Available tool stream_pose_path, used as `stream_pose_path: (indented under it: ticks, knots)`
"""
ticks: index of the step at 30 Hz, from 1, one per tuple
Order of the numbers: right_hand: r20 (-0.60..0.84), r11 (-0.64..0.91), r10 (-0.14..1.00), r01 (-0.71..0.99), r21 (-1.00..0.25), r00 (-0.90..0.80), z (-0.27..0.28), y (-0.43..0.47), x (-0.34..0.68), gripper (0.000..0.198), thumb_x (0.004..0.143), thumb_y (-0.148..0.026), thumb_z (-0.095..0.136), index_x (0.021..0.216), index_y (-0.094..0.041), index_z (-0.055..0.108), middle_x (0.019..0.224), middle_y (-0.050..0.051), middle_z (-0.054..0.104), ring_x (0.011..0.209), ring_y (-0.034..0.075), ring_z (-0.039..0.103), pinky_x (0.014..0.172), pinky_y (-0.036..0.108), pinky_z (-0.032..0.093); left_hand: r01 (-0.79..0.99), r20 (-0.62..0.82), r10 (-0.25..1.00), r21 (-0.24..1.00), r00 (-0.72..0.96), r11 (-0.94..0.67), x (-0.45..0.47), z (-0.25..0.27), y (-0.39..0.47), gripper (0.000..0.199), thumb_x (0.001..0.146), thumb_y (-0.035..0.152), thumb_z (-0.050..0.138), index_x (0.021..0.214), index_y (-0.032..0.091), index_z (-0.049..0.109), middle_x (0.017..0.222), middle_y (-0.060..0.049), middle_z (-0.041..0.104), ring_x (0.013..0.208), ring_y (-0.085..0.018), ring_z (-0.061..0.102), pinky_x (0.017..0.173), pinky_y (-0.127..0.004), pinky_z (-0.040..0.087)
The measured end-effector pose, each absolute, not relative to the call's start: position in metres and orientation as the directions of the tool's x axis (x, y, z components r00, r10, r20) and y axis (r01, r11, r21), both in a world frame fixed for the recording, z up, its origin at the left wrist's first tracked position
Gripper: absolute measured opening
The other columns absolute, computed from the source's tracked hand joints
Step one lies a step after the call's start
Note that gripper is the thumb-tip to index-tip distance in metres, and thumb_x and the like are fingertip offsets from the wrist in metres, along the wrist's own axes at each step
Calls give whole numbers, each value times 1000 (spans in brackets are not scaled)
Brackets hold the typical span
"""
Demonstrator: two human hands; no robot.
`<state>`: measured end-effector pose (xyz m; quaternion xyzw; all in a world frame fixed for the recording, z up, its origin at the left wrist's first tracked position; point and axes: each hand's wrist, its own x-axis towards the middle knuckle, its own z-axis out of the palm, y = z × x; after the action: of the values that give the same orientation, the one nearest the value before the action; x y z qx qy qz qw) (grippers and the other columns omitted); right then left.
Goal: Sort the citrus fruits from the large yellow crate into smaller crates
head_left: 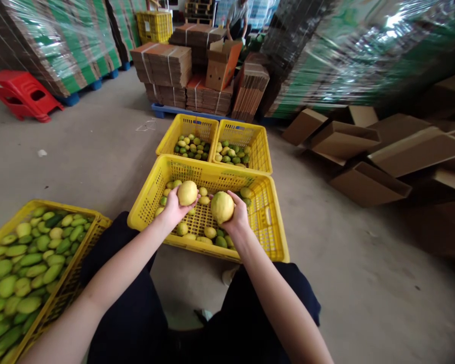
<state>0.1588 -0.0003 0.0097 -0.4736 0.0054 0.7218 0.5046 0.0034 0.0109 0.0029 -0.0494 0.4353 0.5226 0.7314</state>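
In my left hand [174,208] rests a yellow lemon [187,193], fingers curled under it. My right hand [238,218] grips a larger, greenish-yellow lemon [222,207] with a pointed lower end. Both hands are held over a yellow plastic crate [267,217] with slotted walls. Scattered on that crate's floor lie several lemons, some yellow and some green, such as a yellow one [210,232] near the front wall. The two held lemons are apart from each other.
Two more yellow crates [187,121] [246,127] with mixed lemons stand behind. At the left, a crate [94,215] is filled with green fruit. A red stool [23,93], bundled cartons [163,65], loose open boxes [345,139], wrapped pallets and a person [238,17] are farther out.
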Motion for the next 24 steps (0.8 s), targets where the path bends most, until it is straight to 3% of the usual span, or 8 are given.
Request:
stream_pose_path:
  ticks: [4, 9, 12, 15, 21, 24]
  knots:
    - [-689, -431, 725, -765, -478, 21, 8, 2, 161, 21, 90, -28, 55, 74, -19, 64, 55, 1, 67, 54, 18, 67, 60, 31, 61, -797, -703, 707, 384, 74, 466, 4, 1, 13, 33, 98, 27, 40, 122, 18, 61, 83, -10, 72, 69, -23, 71, 55, -31, 59]
    - [-689, -437, 725, -755, -489, 27, -5, 4, 162, 18, 89, -23, 54, 73, -20, 62, 55, 0, 66, 46, 16, 61, 57, 30, 60, -775, -703, 707, 408, 70, 483, 5, 10, 12, 31, 100, 39, 47, 114, 15, 61, 76, -9, 70, 63, -21, 71, 57, -32, 63]
    - [-708, -490, 706, -718, -494, 5, -7, 3, 159, 18, 86, -18, 50, 72, -19, 60, 52, 0, 63, 45, 16, 60, 56, 31, 59, -743, -667, 742, 464, 66, 483, 5, 14, 11, 21, 94, 31, 59, 104, 13, 62, 73, -7, 70, 61, -18, 70, 57, -27, 62]
    - [-706, -525, 705, -717, -459, -64, 0, -1, 156, 19, 85, -21, 47, 72, -19, 60, 52, 3, 63, 51, 19, 64, 56, 34, 60, -739, -638, 764, 470, 93, 482, 5, 15, 10, 14, 92, 24, 59, 99, 12, 63, 72, -7, 70, 61, -16, 70, 56, -24, 61]
    - [-671, -427, 741, -785, -448, -20, 14, -5, 155, 16, 84, -28, 53, 73, -20, 60, 56, 2, 66, 53, 19, 64, 55, 33, 61, -731, -581, 781, 428, 228, 532, -1, 13, 7, 41, 96, 40, 41, 96, 8, 66, 67, -11, 69, 53, -17, 64, 47, -25, 56]
    - [-622, -301, 780, -832, -467, 67, 15, -5, 157, 12, 83, -27, 60, 73, -21, 60, 58, -2, 66, 52, 15, 64, 58, 30, 61, -755, -571, 801, 440, 183, 486, -1, 12, 8, 46, 95, 45, 37, 92, 9, 66, 63, -12, 67, 46, -16, 58, 41, -24, 48]
